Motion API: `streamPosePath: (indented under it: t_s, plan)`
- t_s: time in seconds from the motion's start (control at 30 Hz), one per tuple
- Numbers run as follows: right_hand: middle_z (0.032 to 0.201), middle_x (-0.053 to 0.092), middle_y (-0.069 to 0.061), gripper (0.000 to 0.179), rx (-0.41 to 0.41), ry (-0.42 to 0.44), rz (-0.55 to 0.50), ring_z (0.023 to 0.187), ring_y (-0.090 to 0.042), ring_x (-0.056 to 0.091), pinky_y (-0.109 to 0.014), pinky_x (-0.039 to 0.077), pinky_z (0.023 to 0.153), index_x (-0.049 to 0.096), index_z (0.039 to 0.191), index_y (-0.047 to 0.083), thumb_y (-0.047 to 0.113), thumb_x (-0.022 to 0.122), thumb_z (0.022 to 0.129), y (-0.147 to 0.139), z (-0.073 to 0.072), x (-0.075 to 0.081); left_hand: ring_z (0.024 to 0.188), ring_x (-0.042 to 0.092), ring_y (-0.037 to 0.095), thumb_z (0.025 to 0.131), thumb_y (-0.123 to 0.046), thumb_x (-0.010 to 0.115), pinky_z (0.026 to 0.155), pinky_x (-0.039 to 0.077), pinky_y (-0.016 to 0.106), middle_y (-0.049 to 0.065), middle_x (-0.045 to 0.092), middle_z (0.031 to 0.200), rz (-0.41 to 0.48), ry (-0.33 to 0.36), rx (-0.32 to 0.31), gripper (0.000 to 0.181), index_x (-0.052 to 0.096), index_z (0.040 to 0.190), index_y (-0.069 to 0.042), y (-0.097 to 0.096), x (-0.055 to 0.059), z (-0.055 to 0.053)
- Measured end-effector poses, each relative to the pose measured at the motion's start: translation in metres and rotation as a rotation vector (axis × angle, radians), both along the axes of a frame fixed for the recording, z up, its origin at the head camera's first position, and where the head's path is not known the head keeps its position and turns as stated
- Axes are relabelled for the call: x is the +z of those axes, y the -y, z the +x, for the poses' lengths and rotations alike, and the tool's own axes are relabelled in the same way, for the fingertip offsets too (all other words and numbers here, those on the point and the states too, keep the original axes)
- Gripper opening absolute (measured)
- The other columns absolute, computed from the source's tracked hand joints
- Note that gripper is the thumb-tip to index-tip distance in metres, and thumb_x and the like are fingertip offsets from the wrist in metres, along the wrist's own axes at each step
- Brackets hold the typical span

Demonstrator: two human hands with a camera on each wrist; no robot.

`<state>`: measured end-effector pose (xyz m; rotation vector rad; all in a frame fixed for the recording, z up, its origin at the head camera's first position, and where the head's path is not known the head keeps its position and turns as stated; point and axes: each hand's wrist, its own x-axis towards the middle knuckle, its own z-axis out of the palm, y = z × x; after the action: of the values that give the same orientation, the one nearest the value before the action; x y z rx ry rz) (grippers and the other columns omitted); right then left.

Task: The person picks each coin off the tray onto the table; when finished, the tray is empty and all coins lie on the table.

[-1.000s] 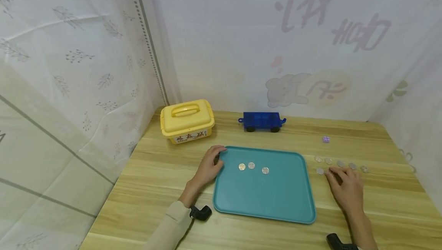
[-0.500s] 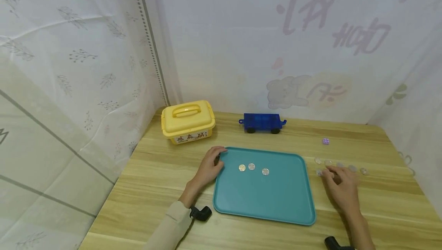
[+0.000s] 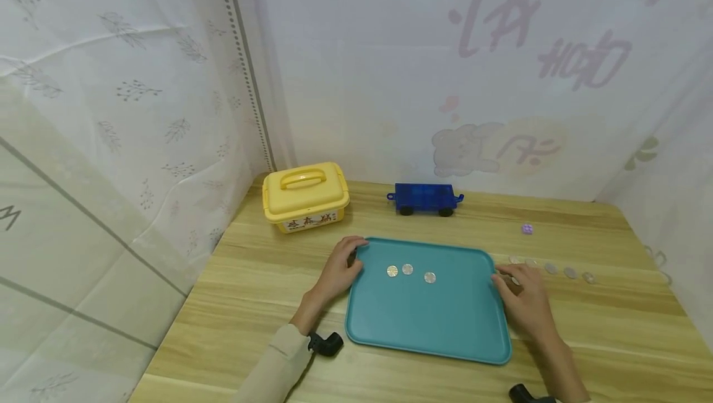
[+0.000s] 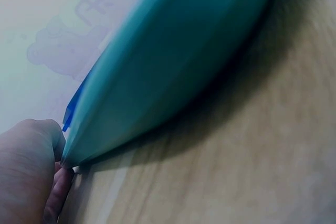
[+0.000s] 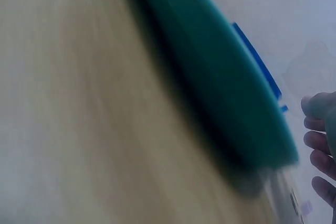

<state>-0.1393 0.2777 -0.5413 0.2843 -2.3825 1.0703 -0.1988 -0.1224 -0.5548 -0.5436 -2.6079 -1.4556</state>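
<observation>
A teal tray [image 3: 423, 322] lies on the wooden table with several silvery and gold-toned details on its three coins [image 3: 407, 269]. At the tray's far left corner, my left hand [image 3: 337, 268] grips the rim with bent fingers; the left wrist view shows fingers above and below the tray edge. My right hand [image 3: 526, 301] hovers by the right rim, fingers loosely curved, thumb and index tips apart with nothing visible between them. Beside it, a row of silvery coins [image 3: 569, 273] lies on the table, partly covered by the hand. Another coin shows between thumb and index finger, beneath them.
A yellow lidded box [image 3: 305, 195] with a handle stands at the back left. Behind the tray sits a blue toy wagon [image 3: 426, 197]. A small purple brick [image 3: 527, 229] lies behind the coin row. Printed fabric [image 3: 356, 69] hangs along the table's back and sides.
My right hand has moved left from the coins to the tray's right rim. The left hand stays at the tray corner, and the three coins on the tray keep their places.
</observation>
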Motion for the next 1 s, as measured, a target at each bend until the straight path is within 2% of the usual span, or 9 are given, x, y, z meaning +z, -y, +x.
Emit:
streamPosePath:
  t_s: [0.13,0.27,0.33,0.4,0.7,0.87,1.0]
  plan:
    - [0.1,0.068,-0.017,0.025,0.03,0.016,0.046,0.103,-0.001,0.043,-0.026,0.035,0.086,0.073,0.103,-0.004,-0.006,0.076,0.078,0.013,-0.004,0.001,0.132,0.049,0.028,0.091,0.002,0.055,0.109,0.045,0.046,0.01,0.053,0.141,0.0,0.001,0.001,0.045,0.06,0.134,-0.009,0.0,0.0,-0.002]
    - [0.1,0.069,-0.014,0.025,0.041,0.044,0.1,0.1,-0.014,0.05,-0.032,0.037,0.085,0.074,0.104,-0.001,0.001,0.078,0.08,0.027,-0.011,-0.003,0.132,0.05,0.028,0.091,0.001,0.055,0.109,0.045,0.047,0.01,0.054,0.141,-0.002,-0.023,0.0,0.044,0.06,0.134,-0.009,0.001,0.0,-0.004]
    - [0.1,0.07,-0.013,0.025,0.045,0.035,0.123,0.099,-0.024,0.054,-0.037,0.038,0.086,0.074,0.103,0.0,0.004,0.08,0.079,0.033,-0.013,-0.005,0.132,0.05,0.028,0.091,0.0,0.055,0.108,0.045,0.047,0.01,0.054,0.141,-0.008,-0.028,-0.001,0.044,0.06,0.134,-0.009,0.001,0.0,-0.004]
    - [0.099,0.071,-0.013,0.026,0.049,0.024,0.145,0.097,-0.029,0.055,-0.042,0.038,0.085,0.074,0.102,0.001,0.006,0.081,0.078,0.039,-0.015,-0.006,0.132,0.05,0.028,0.091,0.0,0.055,0.108,0.045,0.047,0.01,0.053,0.141,-0.014,-0.028,-0.002,0.044,0.06,0.134,-0.009,0.001,0.0,-0.004]
    - [0.099,0.071,-0.009,0.027,0.125,0.034,0.177,0.096,-0.029,0.059,-0.048,0.045,0.087,0.076,0.103,0.005,0.016,0.083,0.079,0.075,-0.019,-0.008,0.132,0.049,0.029,0.092,0.0,0.055,0.108,0.045,0.048,0.011,0.053,0.142,-0.005,-0.016,-0.002,0.043,0.06,0.134,-0.008,0.0,0.001,-0.001]
    - [0.098,0.071,-0.004,0.025,0.139,0.044,0.222,0.094,-0.025,0.059,-0.047,0.045,0.083,0.077,0.102,0.011,0.024,0.082,0.081,0.093,-0.019,-0.013,0.132,0.049,0.029,0.092,0.001,0.055,0.108,0.045,0.048,0.011,0.053,0.142,-0.006,-0.017,0.001,0.043,0.06,0.134,-0.007,-0.001,0.001,-0.001]
    - [0.096,0.069,-0.001,0.023,0.15,0.046,0.228,0.092,-0.024,0.058,-0.045,0.043,0.081,0.077,0.101,0.013,0.024,0.082,0.081,0.101,-0.017,-0.018,0.133,0.049,0.029,0.092,0.001,0.055,0.11,0.045,0.046,0.011,0.052,0.142,-0.015,0.005,-0.001,0.044,0.06,0.134,-0.008,0.0,0.001,0.001]
